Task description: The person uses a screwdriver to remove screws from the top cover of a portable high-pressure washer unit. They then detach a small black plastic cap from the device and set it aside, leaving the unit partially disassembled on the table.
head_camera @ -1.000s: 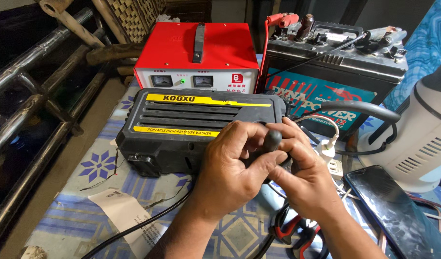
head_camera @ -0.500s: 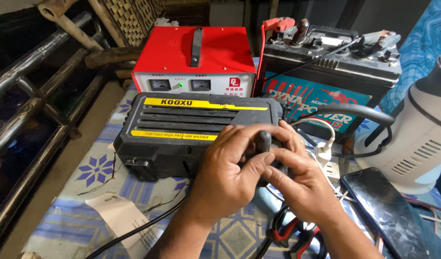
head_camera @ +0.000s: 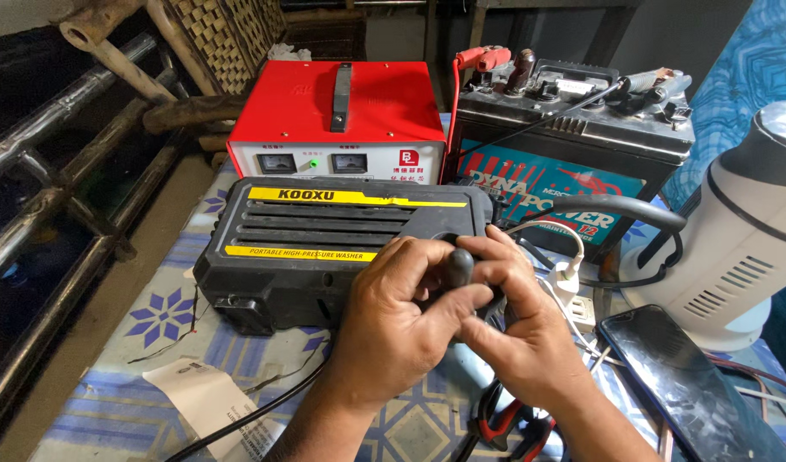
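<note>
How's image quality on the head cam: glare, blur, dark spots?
Head view: sharp overall, both hands crisp, left hand and right hand around a dark rounded plug; glare on the phone screen and the white appliance; left railing sits in deep shadow.

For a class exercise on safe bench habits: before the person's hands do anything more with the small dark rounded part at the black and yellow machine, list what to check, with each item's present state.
1. Both hands on the small dark rounded part: ok; left hand and right hand wrap it.
2. Black and yellow plastic machine flat on the patterned tablecloth: ok.
3. Clips on the black battery clear of hands: ok.
4. Red metal charger switched off: cannot tell.
5. Dark flat phone clear of the right forearm: not ok, close beside it.
</note>
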